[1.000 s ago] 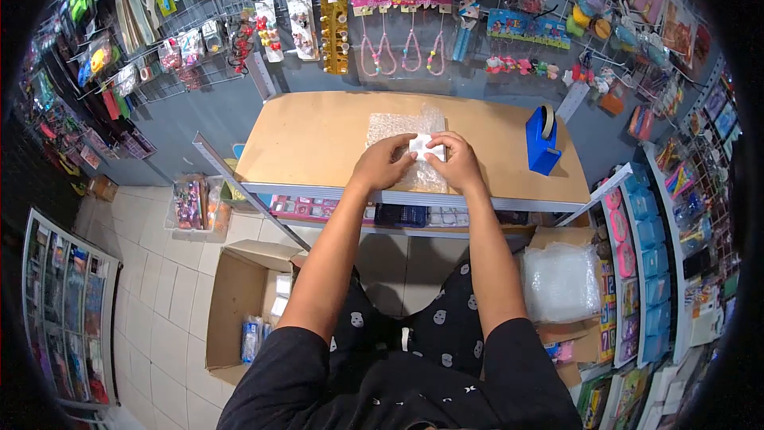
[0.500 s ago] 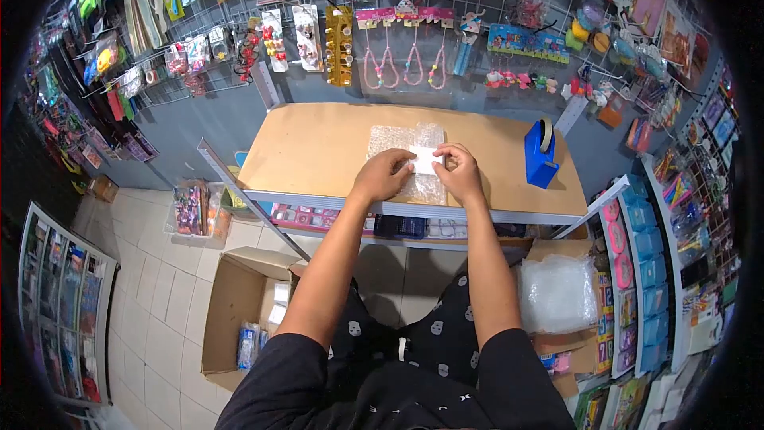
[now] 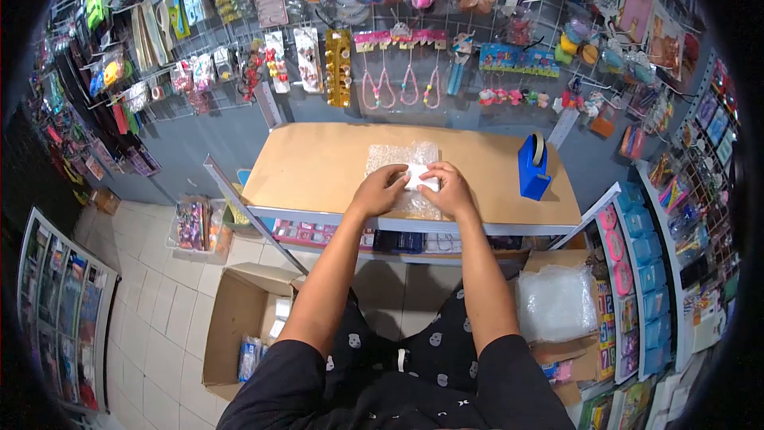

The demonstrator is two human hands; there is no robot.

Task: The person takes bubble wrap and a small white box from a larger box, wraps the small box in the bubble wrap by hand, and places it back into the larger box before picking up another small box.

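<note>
Both hands are at a small white box (image 3: 415,177) above a sheet of bubble wrap (image 3: 385,157) on the wooden table (image 3: 310,167). My left hand (image 3: 380,190) pinches the box's left side between thumb and fingers. On its right side, my right hand (image 3: 450,190) holds it, with fingers bent over the top edge and the thumb in front. The wrap lies under the box and sticks out behind it and below it. What the box contains cannot be seen.
A blue tape dispenser (image 3: 534,167) stands at the table's right. Below right lies a stack of bubble wrap sheets (image 3: 557,302); an open cardboard box (image 3: 231,322) sits on the floor at left. Packaged goods hang on the wall rack behind.
The camera view has tilted, so the table sits a little lower in the picture. My right hand has shifted slightly left, its fingers further over the white box.
</note>
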